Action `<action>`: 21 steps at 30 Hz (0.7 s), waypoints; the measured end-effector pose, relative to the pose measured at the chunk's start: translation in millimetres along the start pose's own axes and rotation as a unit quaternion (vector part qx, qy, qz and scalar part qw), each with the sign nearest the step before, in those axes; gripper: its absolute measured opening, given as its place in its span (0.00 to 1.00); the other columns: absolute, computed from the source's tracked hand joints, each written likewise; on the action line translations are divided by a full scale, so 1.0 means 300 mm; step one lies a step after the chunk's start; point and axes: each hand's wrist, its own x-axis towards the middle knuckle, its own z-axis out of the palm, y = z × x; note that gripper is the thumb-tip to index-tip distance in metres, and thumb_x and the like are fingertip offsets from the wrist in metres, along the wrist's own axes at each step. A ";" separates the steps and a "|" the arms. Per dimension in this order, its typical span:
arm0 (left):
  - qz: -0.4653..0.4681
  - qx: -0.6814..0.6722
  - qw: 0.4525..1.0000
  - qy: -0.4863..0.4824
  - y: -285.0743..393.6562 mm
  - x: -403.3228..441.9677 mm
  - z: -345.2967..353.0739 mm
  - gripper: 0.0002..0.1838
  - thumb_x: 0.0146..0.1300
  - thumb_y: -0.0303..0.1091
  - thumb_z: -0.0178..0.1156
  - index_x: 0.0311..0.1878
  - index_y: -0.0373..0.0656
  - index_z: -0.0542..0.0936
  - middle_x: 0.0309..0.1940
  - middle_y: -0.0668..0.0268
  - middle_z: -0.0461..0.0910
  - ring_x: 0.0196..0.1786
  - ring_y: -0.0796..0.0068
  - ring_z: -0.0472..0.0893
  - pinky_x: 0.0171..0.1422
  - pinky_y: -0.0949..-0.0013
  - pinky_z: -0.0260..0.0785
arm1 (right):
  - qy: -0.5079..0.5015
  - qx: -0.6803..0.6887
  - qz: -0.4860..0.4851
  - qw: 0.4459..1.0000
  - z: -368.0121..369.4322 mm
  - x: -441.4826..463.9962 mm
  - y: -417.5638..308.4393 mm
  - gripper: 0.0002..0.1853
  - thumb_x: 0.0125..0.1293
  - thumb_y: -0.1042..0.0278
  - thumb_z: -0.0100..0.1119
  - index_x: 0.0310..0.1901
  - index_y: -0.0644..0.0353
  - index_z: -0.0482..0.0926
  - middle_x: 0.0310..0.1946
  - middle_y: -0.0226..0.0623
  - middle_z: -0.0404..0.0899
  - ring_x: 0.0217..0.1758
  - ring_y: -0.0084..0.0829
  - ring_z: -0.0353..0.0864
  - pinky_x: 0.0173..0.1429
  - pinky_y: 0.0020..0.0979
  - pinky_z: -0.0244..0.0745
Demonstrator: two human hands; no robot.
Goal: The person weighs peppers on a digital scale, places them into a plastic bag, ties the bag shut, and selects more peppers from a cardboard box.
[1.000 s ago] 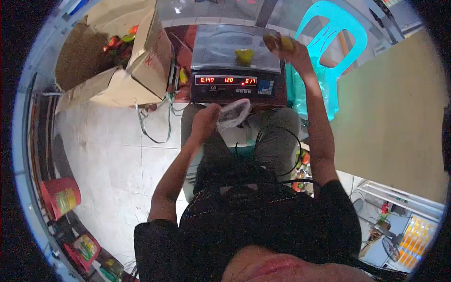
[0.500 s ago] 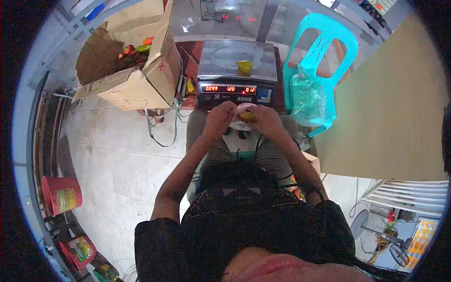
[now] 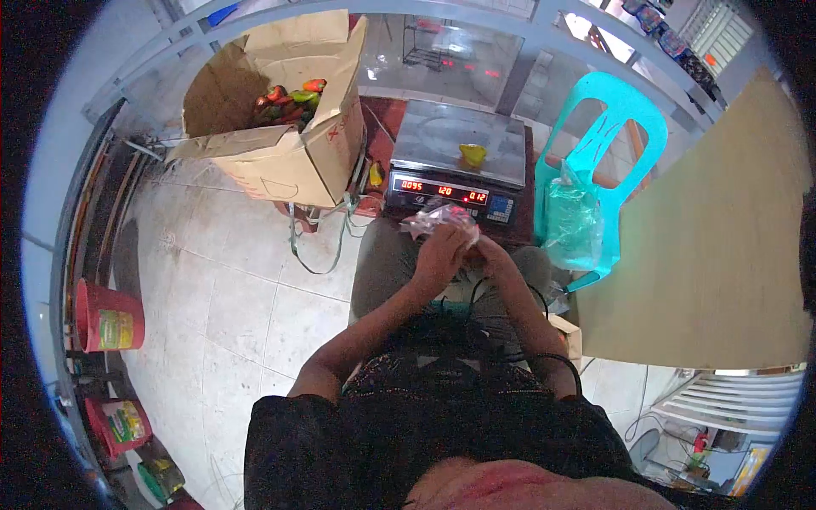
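Observation:
My left hand (image 3: pixel 442 255) is closed on a clear plastic bag (image 3: pixel 438 219) above my lap, just in front of the scale. Close beside it, my right hand (image 3: pixel 491 255) is closed at the bag's right side; what its fingers grip is hidden. The pepper put into the bag cannot be made out now. A yellow-green pepper (image 3: pixel 473 155) lies on the metal plate of the digital scale (image 3: pixel 425 140), whose red display is lit. Another yellow pepper (image 3: pixel 376 174) rests left of the scale on a red surface.
An open cardboard box (image 3: pixel 280 166) holding red and green peppers (image 3: pixel 289 104) stands at the upper left. To the right are a turquoise chair (image 3: pixel 642 127) with a bag of green plastic (image 3: pixel 574 221), and a wooden board (image 3: pixel 697 246). Red pots (image 3: pixel 112 316) line the left.
A yellowish pepper was in my right hand, then between both hands at the bag; now it is out of sight. Both hands have drawn together on the bag. The view has shifted.

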 end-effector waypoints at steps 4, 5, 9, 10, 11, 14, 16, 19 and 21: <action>-0.092 -0.084 0.990 -0.061 -0.014 -0.073 0.034 0.11 0.65 0.30 0.55 0.48 0.39 0.76 0.44 0.53 0.77 0.48 0.48 0.77 0.52 0.53 0.69 | -0.045 0.138 -0.036 0.989 0.017 -0.024 0.004 0.18 0.67 0.61 0.54 0.55 0.59 0.74 0.47 0.32 0.79 0.47 0.29 0.80 0.54 0.32 0.76; -0.105 -0.102 0.987 -0.065 -0.015 -0.081 0.035 0.11 0.66 0.30 0.55 0.49 0.38 0.75 0.44 0.52 0.77 0.48 0.47 0.77 0.52 0.53 0.70 | -0.089 0.144 -0.052 0.984 0.018 -0.022 0.005 0.17 0.67 0.62 0.54 0.54 0.59 0.74 0.47 0.33 0.79 0.47 0.29 0.80 0.54 0.33 0.76; -0.090 -0.120 0.989 -0.015 -0.042 -0.102 0.079 0.10 0.67 0.35 0.52 0.45 0.39 0.76 0.41 0.54 0.78 0.47 0.49 0.79 0.50 0.56 0.71 | -0.242 0.252 -0.041 0.936 -0.087 0.059 0.075 0.18 0.66 0.63 0.55 0.56 0.60 0.74 0.51 0.33 0.78 0.51 0.29 0.78 0.56 0.33 0.75; -0.126 -0.146 0.981 -0.019 -0.037 -0.092 0.071 0.11 0.68 0.36 0.52 0.45 0.39 0.76 0.39 0.55 0.78 0.46 0.53 0.79 0.49 0.57 0.71 | -0.226 0.224 -0.041 0.947 -0.101 0.067 0.088 0.19 0.66 0.63 0.55 0.57 0.60 0.74 0.51 0.32 0.78 0.51 0.29 0.78 0.55 0.33 0.75; -0.161 -0.172 0.972 -0.023 -0.028 -0.066 0.050 0.11 0.69 0.36 0.52 0.44 0.38 0.76 0.37 0.56 0.78 0.44 0.56 0.79 0.49 0.58 0.71 | -0.210 0.197 -0.040 0.957 -0.105 0.072 0.094 0.20 0.67 0.62 0.55 0.57 0.61 0.74 0.52 0.32 0.77 0.51 0.29 0.78 0.54 0.32 0.76; -0.247 -0.270 0.930 0.035 -0.057 -0.003 0.005 0.10 0.70 0.36 0.50 0.42 0.39 0.75 0.30 0.66 0.73 0.34 0.73 0.72 0.38 0.67 0.65 | -0.064 -0.154 -0.097 0.981 0.091 -0.039 -0.001 0.21 0.67 0.60 0.56 0.57 0.62 0.74 0.51 0.31 0.77 0.49 0.28 0.79 0.50 0.31 0.76; -0.273 -0.325 0.904 0.061 -0.101 0.009 -0.008 0.10 0.71 0.36 0.48 0.41 0.40 0.74 0.27 0.71 0.69 0.29 0.81 0.67 0.34 0.72 0.62 | -0.056 -0.431 -0.118 0.893 0.108 -0.065 -0.038 0.21 0.68 0.58 0.56 0.56 0.63 0.75 0.51 0.30 0.78 0.49 0.28 0.78 0.51 0.31 0.75; -0.296 -0.383 0.873 0.061 -0.178 0.002 -0.027 0.11 0.71 0.38 0.48 0.38 0.42 0.74 0.27 0.74 0.68 0.29 0.83 0.65 0.34 0.74 0.60 | -0.070 -0.527 -0.091 0.842 0.155 -0.077 -0.227 0.19 0.68 0.58 0.56 0.54 0.62 0.77 0.50 0.34 0.79 0.48 0.25 0.78 0.52 0.31 0.73; -0.348 -0.427 0.832 0.070 -0.196 -0.020 -0.035 0.09 0.71 0.37 0.49 0.38 0.44 0.74 0.27 0.75 0.67 0.30 0.85 0.64 0.35 0.76 0.59 | 0.062 -0.604 -0.217 0.764 0.185 -0.031 -0.345 0.18 0.66 0.61 0.58 0.54 0.58 0.77 0.47 0.38 0.79 0.48 0.33 0.79 0.53 0.34 0.73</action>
